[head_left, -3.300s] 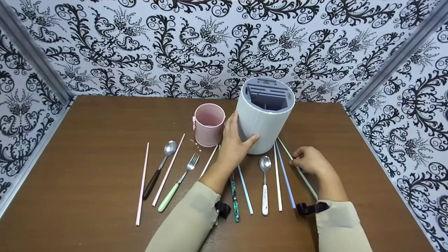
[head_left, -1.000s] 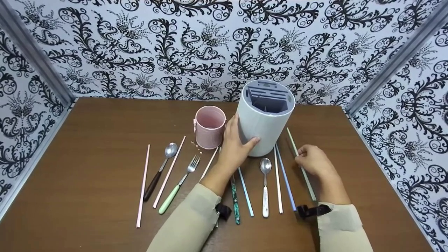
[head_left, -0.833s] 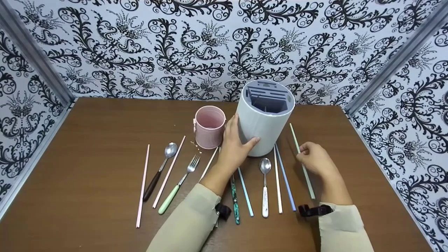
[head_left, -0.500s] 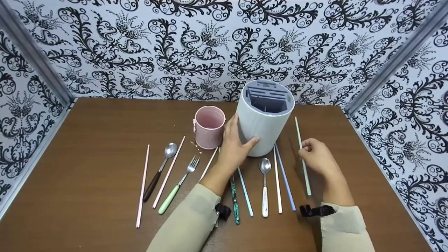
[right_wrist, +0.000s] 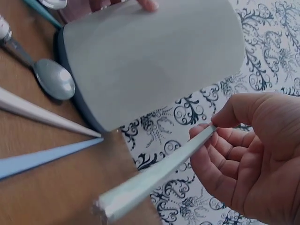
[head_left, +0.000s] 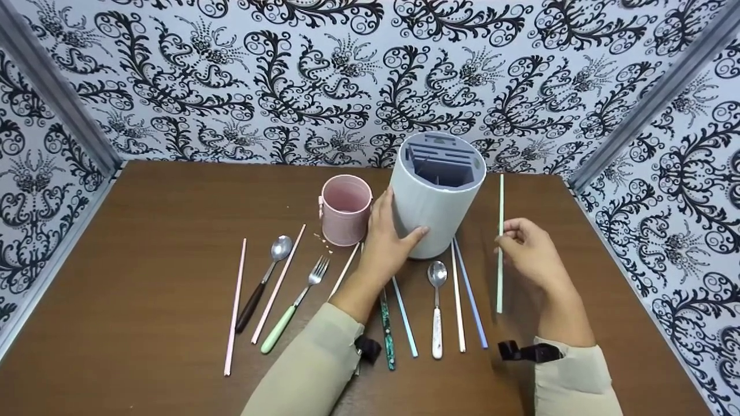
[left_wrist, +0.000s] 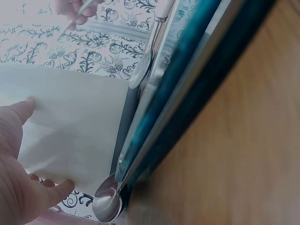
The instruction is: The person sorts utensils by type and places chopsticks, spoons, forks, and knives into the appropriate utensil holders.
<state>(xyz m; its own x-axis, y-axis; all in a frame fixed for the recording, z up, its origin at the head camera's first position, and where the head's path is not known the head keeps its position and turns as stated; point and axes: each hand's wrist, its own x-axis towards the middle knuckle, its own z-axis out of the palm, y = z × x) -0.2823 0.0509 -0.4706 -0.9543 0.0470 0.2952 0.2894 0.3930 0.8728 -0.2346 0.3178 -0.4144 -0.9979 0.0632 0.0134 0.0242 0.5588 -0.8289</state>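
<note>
In the head view my left hand (head_left: pixel 386 245) grips the lower left side of a white cylindrical knife block (head_left: pixel 436 211). Its thumb lies across the front, and grey slots and an opening show at the top. To the right of it, my right hand (head_left: pixel 535 251) pinches a pale green chopstick (head_left: pixel 501 202) near its middle. This chopstick is held up off the table, its near end pointing at the camera in the right wrist view. A pink cup (head_left: pixel 347 225) stands just left of the left hand.
On the brown table (head_left: pixel 173 231) lie a white-handled spoon (head_left: pixel 437 312), blue chopstick (head_left: pixel 471 294), green-handled fork (head_left: pixel 296 303), dark-handled spoon (head_left: pixel 260 289), pink chopsticks (head_left: pixel 236 306) and a green-patterned handle (head_left: pixel 388 335). Patterned walls (head_left: pixel 347 81) close the back and sides.
My right hand has lifted the pale green chopstick from the table, moving right and away, and the chopstick has turned more upright in the head view. The left hand stays on the knife block.
</note>
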